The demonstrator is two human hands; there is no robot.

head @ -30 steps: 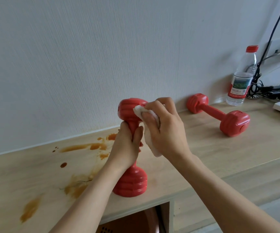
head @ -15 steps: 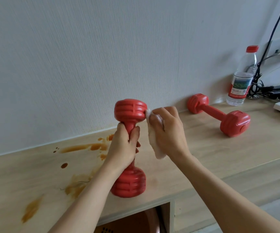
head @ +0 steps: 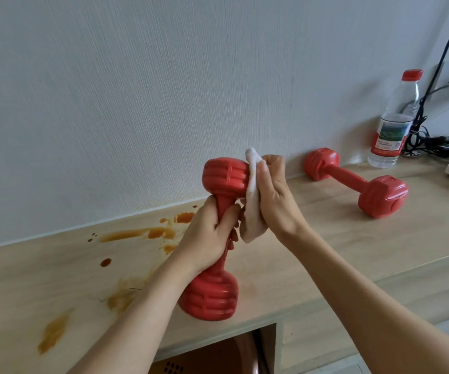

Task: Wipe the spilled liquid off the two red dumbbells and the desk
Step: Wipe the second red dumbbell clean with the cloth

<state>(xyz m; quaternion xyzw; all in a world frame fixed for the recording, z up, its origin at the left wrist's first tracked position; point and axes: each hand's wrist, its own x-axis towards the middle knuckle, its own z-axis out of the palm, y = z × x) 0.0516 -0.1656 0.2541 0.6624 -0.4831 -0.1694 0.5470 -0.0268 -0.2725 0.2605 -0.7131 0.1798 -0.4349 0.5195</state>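
You see two bare forearms entering from the lower edge of the view. Neither carries a sleeve, glove, watch, bracelet or ring in the visible portion. Your left hand (head: 212, 233) and right hand (head: 274, 201) are uncovered to the fingertips. The nails that show are short and unpainted. Both forearms are slender, and each wrist narrows ahead of the hand. Nothing above the forearms shows.

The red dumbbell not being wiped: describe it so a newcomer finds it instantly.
Follow the pale wooden desk rightward along the white wall toward the clear plastic water bottle with a red cap. Just left of that bottle lies the red plastic dumbbell, flat on its side and untouched, unlike the hand-held one.
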